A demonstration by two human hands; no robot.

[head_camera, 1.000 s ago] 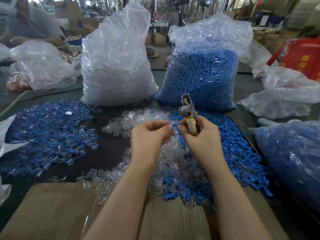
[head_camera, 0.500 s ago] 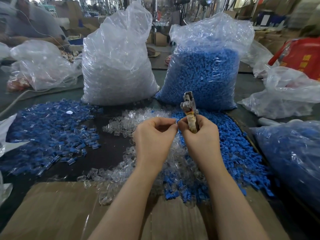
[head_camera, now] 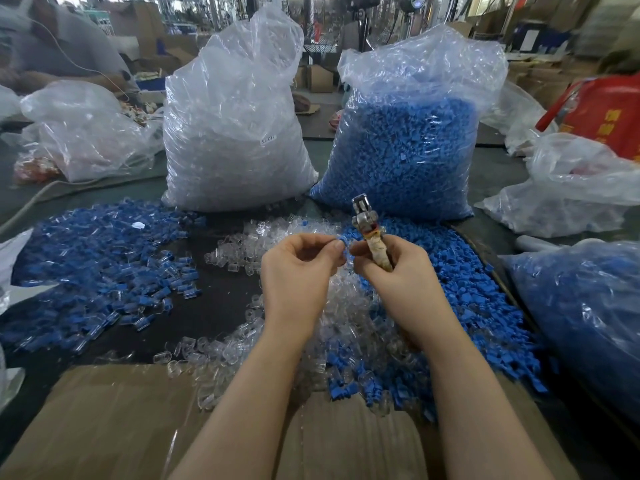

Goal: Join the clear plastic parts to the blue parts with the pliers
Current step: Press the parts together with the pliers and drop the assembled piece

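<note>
Head view
Bags: two tall ones at upper centre, a clear bag of clear parts and a blue bag of blue parts; a third bag of blue at the right edge.
Heaps: three on the table: joined pieces at left, clear parts at centre, blue parts at right.
Pliers: one pair, upright at frame centre, metal head up, handle wrapped in worn pale tape; whether the head is parted is too small to tell.
Blue part: one small piece, just left of the pliers, between the two hands' fingertips.
Left hand: fingers curled, thumb and forefinger pinching the blue part.
Right hand: clenched round the pliers' handle; its thumb tip meets the blue part.
Cardboard: one flat sheet along the bottom of the frame, under the forearms.
</note>
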